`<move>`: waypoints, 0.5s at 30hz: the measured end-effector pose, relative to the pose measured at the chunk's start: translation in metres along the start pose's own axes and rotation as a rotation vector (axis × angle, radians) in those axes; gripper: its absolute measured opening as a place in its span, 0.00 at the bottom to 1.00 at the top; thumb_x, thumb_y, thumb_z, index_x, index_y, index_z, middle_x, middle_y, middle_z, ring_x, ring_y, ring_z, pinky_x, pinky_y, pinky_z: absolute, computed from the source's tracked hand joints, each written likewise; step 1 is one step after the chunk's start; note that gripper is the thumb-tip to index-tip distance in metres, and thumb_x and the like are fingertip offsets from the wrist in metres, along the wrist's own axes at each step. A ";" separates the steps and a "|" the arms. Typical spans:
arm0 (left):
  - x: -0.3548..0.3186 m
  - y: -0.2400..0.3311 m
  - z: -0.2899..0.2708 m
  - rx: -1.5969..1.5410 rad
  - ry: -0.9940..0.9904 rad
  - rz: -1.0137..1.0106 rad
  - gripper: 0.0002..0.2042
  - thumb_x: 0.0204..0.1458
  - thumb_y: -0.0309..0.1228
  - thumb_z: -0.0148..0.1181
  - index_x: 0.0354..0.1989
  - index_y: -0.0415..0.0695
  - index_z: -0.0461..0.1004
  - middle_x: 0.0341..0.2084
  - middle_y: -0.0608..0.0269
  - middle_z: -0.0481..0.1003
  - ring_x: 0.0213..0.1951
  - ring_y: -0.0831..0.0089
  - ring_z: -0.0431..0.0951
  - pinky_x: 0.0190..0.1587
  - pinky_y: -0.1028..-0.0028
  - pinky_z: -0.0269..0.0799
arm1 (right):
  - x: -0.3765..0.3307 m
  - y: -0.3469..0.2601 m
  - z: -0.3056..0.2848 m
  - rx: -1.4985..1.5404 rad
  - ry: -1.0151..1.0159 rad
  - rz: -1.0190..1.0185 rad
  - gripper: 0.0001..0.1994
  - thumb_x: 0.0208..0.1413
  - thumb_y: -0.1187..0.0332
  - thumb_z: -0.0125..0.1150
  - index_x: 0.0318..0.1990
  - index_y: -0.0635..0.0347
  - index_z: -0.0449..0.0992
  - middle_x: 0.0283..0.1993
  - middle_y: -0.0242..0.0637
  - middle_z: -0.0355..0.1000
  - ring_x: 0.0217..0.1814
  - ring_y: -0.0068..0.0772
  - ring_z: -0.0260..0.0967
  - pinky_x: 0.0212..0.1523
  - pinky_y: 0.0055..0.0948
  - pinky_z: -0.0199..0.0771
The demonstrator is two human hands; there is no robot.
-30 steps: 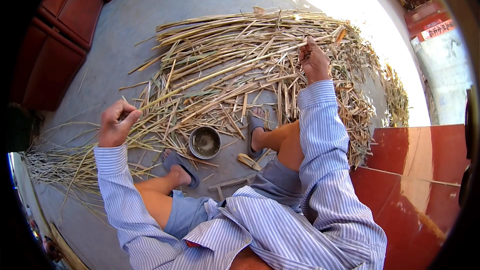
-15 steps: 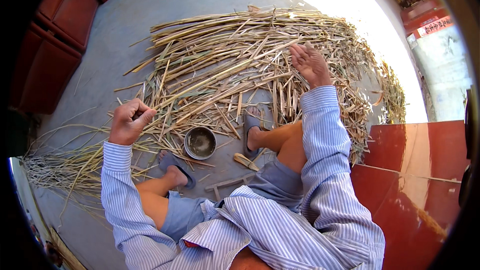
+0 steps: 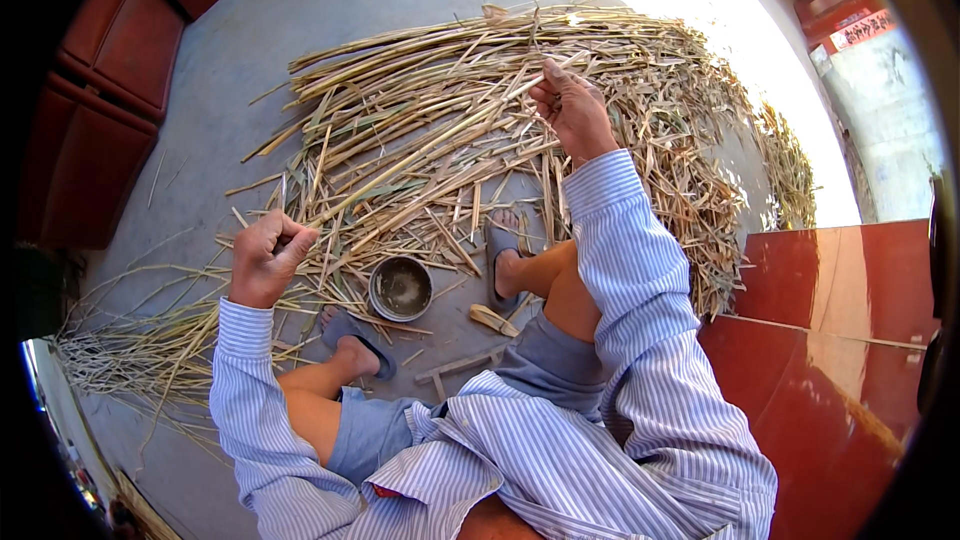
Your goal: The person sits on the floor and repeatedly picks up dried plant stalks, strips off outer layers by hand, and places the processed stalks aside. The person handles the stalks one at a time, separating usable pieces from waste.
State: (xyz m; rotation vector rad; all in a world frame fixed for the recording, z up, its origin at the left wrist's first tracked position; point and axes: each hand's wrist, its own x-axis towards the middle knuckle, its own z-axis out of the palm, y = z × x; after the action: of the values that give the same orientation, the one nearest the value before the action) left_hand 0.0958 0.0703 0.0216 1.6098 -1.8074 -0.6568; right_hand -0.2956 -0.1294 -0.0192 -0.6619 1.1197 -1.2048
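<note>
I sit on the ground above a large heap of dry cane stalks (image 3: 480, 110). One long pale stalk (image 3: 420, 152) runs between my two hands. My left hand (image 3: 265, 258) is closed in a fist around its lower end, near my left knee. My right hand (image 3: 572, 112) pinches its upper end, raised over the middle of the heap. Both arms wear blue striped sleeves. A small round metal bowl (image 3: 401, 288) stands on the floor between my sandalled feet.
A thinner bundle of stalks (image 3: 130, 350) lies at the lower left. Red-brown cushions (image 3: 100, 100) line the left side, and a red step (image 3: 840, 340) rises on the right. Short wood pieces (image 3: 460, 365) lie by my legs on the grey concrete floor.
Both hands have moved up and toward each other's side of the heap, lifting the long stalk; the right hand rose from the pile, the left hand closed tighter on its end.
</note>
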 end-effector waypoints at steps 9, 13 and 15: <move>-0.022 -0.017 -0.023 0.012 0.001 -0.061 0.08 0.48 0.25 0.68 0.25 0.37 0.74 0.17 0.65 0.73 0.19 0.81 0.67 0.22 0.77 0.62 | 0.031 -0.021 -0.128 0.288 0.685 -0.051 0.16 0.64 0.56 0.55 0.40 0.63 0.73 0.29 0.33 0.74 0.25 0.20 0.69 0.30 0.21 0.71; -0.018 -0.009 -0.020 0.026 -0.011 -0.051 0.08 0.48 0.25 0.69 0.25 0.37 0.74 0.17 0.65 0.73 0.19 0.81 0.67 0.22 0.78 0.63 | 0.006 -0.027 -0.063 0.189 0.106 0.213 0.19 0.66 0.59 0.51 0.56 0.66 0.67 0.56 0.45 0.72 0.48 0.29 0.74 0.44 0.27 0.77; -0.015 -0.008 -0.020 0.011 -0.031 -0.066 0.08 0.49 0.26 0.69 0.25 0.37 0.74 0.17 0.65 0.73 0.19 0.81 0.68 0.23 0.78 0.63 | 0.004 -0.018 -0.046 0.175 -0.283 0.181 0.17 0.67 0.61 0.51 0.54 0.64 0.68 0.53 0.42 0.74 0.46 0.28 0.74 0.43 0.26 0.77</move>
State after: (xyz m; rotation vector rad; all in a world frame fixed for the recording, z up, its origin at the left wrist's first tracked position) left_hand 0.1169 0.0845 0.0274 1.6817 -1.7888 -0.7067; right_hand -0.3447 -0.1311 -0.0207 -0.5640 0.8091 -1.0053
